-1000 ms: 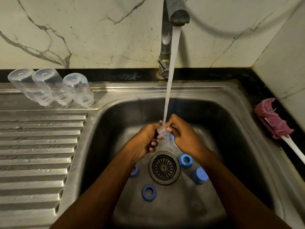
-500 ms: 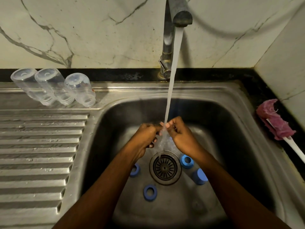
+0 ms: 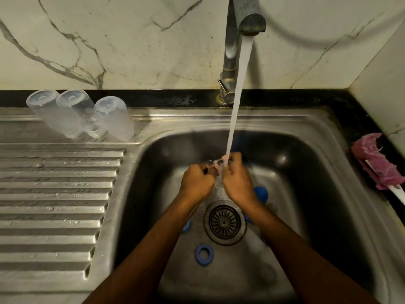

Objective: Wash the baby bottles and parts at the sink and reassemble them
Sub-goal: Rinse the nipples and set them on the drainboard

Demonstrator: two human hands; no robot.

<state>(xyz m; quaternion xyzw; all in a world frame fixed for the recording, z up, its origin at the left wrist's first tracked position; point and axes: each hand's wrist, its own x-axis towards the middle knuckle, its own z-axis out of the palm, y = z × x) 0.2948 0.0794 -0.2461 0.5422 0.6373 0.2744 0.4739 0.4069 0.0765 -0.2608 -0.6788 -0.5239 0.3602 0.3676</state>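
Observation:
Over the steel sink basin [image 3: 306, 163], my left hand [image 3: 197, 181] and my right hand [image 3: 236, 181] together pinch a small clear bottle part [image 3: 215, 164] under the running water [image 3: 237, 95]. The part is mostly hidden by my fingers and the stream. Blue screw rings lie on the basin floor: one [image 3: 205, 254] in front of the drain [image 3: 224, 222], one [image 3: 186, 226] half hidden by my left forearm. A blue cap [image 3: 261, 193] lies right of my right wrist. Three clear bottles [image 3: 81, 115] stand upside down at the back of the drainboard.
The tap [image 3: 232, 51] rises behind the basin at the black counter edge. A ribbed steel drainboard [image 3: 54, 205] fills the left side. A pink bottle brush with a white handle [image 3: 379, 165] lies on the right rim. Marble walls close the back and right.
Both hands have moved up and slightly away from me, higher into the water stream, still working the same small part. The blue ring right of the drain is now hidden behind my right forearm.

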